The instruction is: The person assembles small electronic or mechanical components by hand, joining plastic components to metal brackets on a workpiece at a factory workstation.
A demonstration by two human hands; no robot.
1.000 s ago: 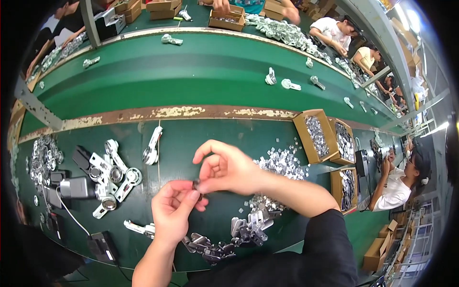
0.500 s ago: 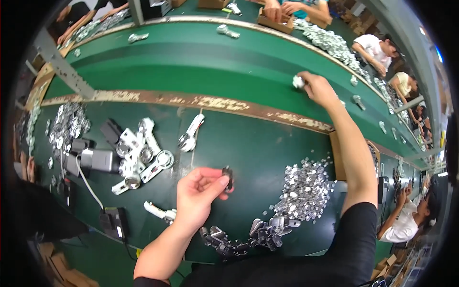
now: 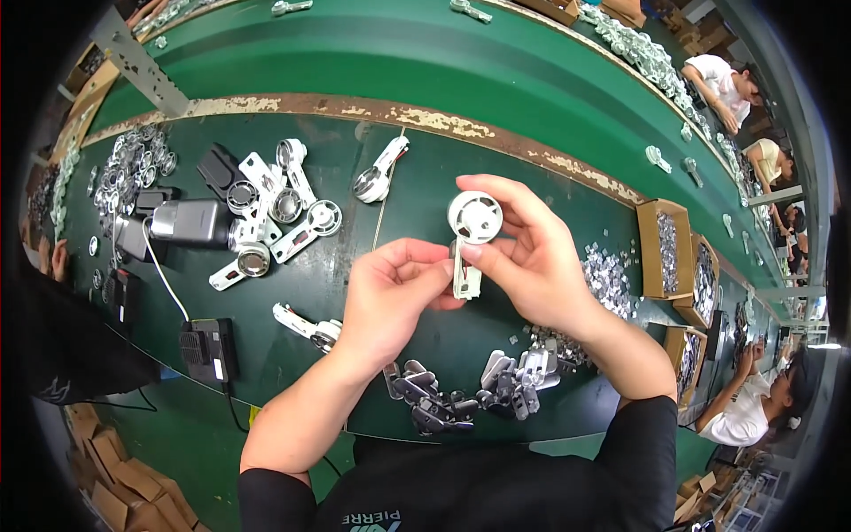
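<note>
In front of my chest, my right hand [image 3: 541, 257] grips a white handheld fan body [image 3: 475, 218], its round head up and its handle down. My left hand [image 3: 399, 297] meets it from the left, fingertips pinched at the handle. A small dark part [image 3: 455, 257] shows between those fingertips and the handle, mostly hidden. On the table below my hands lie several dark and silver handle pieces [image 3: 430, 399]. Another white fan body [image 3: 306, 326] rests beside my left forearm, and one more [image 3: 381, 168] lies farther back.
Small silver metal pieces [image 3: 610, 279] are heaped right of my hand, near cardboard boxes [image 3: 651, 248] of parts. To the left are a cluster of fan bodies [image 3: 284, 208], a black device [image 3: 191, 222] and a corded black adapter [image 3: 209, 350]. A green belt [image 3: 355, 62] runs behind; co-workers sit beyond.
My right hand has come back from the belt with the white fan body, now in front of me. My left hand has moved slightly right and brought the dark part to its handle.
</note>
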